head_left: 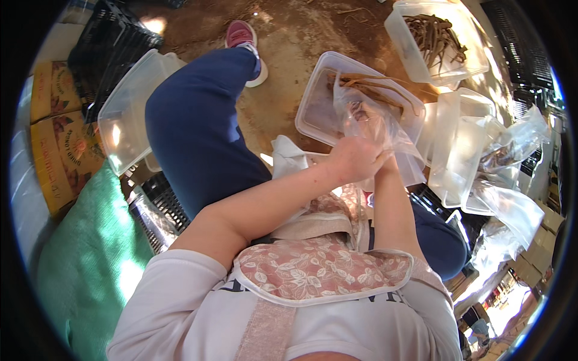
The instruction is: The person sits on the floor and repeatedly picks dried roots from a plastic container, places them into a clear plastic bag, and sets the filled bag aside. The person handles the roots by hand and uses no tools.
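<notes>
A clear plastic bag [355, 99] hangs over a shallow translucent tub [310, 99] in front of my knees. My left hand [356, 157] is closed on the bag's near end, fingers bunched together. Close against it, my right hand [385, 149] also grips the plastic; the left hand and the crumpled film partly hide its fingers. Something small and dark shows through the bag, too blurred to name. Long brown dried strips [376, 85], like roots or stalks, lie in the tub beside and behind the bag.
A second tub [404, 42] at the far right holds more brown strips. Translucent containers [454, 150] and loose plastic bags [509, 207] crowd the right. Yellow cartons [57, 138], a black crate [111, 51], another clear tub [129, 99] and green fabric [90, 253] stand left.
</notes>
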`<act>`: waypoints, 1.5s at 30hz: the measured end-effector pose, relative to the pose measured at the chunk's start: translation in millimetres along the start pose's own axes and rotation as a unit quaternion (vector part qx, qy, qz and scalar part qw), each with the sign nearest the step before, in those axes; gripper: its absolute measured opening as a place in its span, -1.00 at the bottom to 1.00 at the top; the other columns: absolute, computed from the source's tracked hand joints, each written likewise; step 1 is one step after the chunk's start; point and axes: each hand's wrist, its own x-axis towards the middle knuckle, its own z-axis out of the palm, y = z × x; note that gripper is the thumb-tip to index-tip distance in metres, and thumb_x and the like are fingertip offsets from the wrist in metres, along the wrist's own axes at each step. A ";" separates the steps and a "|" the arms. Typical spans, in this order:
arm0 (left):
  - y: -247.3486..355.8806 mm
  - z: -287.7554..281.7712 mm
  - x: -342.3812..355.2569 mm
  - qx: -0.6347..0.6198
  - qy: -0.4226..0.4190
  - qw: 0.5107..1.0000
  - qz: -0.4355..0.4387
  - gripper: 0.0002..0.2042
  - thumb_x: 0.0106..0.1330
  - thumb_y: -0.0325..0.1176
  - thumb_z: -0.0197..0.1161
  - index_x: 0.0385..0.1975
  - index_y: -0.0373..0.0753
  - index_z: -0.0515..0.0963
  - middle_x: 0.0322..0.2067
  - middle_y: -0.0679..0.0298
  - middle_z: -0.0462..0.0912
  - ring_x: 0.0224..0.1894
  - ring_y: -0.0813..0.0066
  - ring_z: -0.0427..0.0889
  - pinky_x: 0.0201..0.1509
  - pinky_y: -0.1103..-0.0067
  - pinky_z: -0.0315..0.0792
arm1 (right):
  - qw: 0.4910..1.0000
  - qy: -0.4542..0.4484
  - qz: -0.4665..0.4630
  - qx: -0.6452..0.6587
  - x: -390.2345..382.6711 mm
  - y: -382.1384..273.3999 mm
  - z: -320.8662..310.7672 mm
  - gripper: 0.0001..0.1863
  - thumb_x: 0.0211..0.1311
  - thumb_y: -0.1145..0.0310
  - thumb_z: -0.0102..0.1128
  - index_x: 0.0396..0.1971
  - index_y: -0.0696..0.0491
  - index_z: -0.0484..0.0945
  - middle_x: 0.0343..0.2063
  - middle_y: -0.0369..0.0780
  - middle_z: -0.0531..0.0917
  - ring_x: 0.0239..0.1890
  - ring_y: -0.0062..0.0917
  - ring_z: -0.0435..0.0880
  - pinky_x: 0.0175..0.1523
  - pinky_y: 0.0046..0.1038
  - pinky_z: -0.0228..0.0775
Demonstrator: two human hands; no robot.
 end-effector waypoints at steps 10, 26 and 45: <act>-14.3 6.6 -2.8 0.013 -0.088 0.996 -0.014 -0.70 0.19 -0.11 0.06 -0.58 -0.23 0.52 -0.66 0.07 0.53 -0.54 0.08 0.56 -0.47 0.28 0.41 | 0.865 -0.035 -0.217 -0.451 -10.9 -10.2 15.5 -0.77 0.09 0.35 0.04 -0.27 0.12 0.48 -0.51 -0.19 0.56 -0.44 -0.42 0.53 -0.39 -0.44 0.34; -6.3 3.9 9.8 -0.163 0.002 0.986 -0.038 -0.61 0.22 -0.17 0.11 -0.74 -0.35 0.45 -0.71 -0.05 0.43 -0.65 -0.05 0.43 -0.56 0.26 0.30 | 0.183 -0.291 -0.434 -0.832 94.5 23.4 81.1 -0.75 0.08 0.38 -0.01 -0.24 0.12 0.50 -0.54 -0.20 0.61 -0.49 -0.46 0.59 -0.48 -0.48 0.39; -7.9 24.7 -19.4 -0.136 -0.049 0.988 -0.050 -0.66 0.25 -0.20 0.07 -0.68 -0.30 0.48 -0.72 0.03 0.45 -0.65 0.05 0.46 -0.58 0.31 0.31 | 0.884 -0.069 -0.185 -0.425 28.7 57.9 30.5 -0.92 0.01 0.43 0.01 -0.48 0.09 0.38 -0.60 -0.12 0.56 -0.55 -0.40 0.63 -0.58 -0.42 0.44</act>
